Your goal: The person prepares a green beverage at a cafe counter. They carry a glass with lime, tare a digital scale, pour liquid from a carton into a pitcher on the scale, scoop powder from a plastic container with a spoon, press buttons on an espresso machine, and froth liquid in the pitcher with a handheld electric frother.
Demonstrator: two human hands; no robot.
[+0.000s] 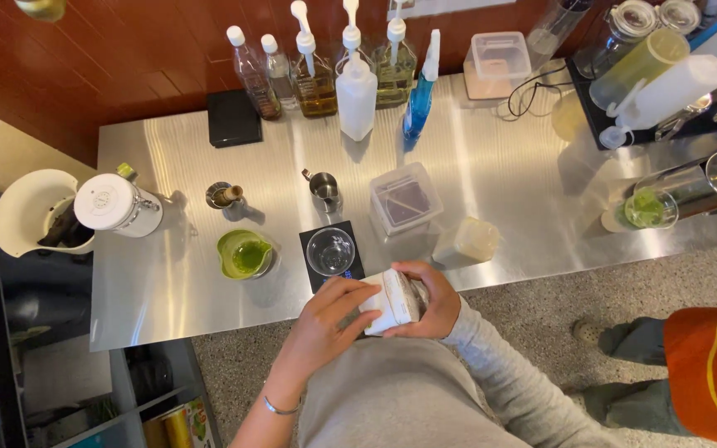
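A small white canister [394, 300] is being gripped between both hands, the left hand [334, 311] fingers curled on its end and the right hand [433, 303] wrapped behind, while just beyond the fingertips an empty glass [330, 250] is waiting on the black scale [331, 255], nothing poured yet

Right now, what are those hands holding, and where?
A small white carton: the left hand grips its near end, the right hand wraps its far side.
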